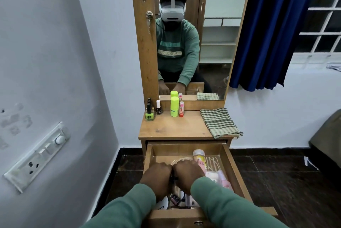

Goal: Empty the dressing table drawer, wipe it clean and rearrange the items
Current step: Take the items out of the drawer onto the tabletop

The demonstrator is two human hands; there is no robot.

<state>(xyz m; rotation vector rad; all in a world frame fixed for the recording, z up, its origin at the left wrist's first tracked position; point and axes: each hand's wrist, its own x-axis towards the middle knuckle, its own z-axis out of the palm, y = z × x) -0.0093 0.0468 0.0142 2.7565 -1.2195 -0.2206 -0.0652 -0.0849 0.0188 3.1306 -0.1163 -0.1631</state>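
Both fists are curled knuckle to knuckle inside the open drawer [236,172], the left hand [158,174] touching the right hand [188,172], backs turned up. Something small and dark shows in the seam between them. Whether either hand actually grips it, I cannot tell. Green knitted sleeves slant in from the bottom edge and converge at the wrists.

At far left of the frame a white switch panel [36,157] sits tilted on the pale wall. In the centre, the wooden drawer is pulled out towards the bottom of the frame, its long axis running from the bottom edge up towards the mirror [212,34]. A round white tin [163,204] lies at its near left. Right of the hands a pink-capped bottle [199,155] lies on its side, cap towards the drawer's back.

On the grained tabletop [175,128] above, these stand upright along the back: a green nail polish [149,115], a dark nail polish [158,108] with a white cap, a neon-yellow cylinder [174,107] and a red stick [181,109]. Further right lies a folded checked cloth [219,122], one corner hanging over the edge. A deep blue curtain [276,34] hangs in folds at upper right.
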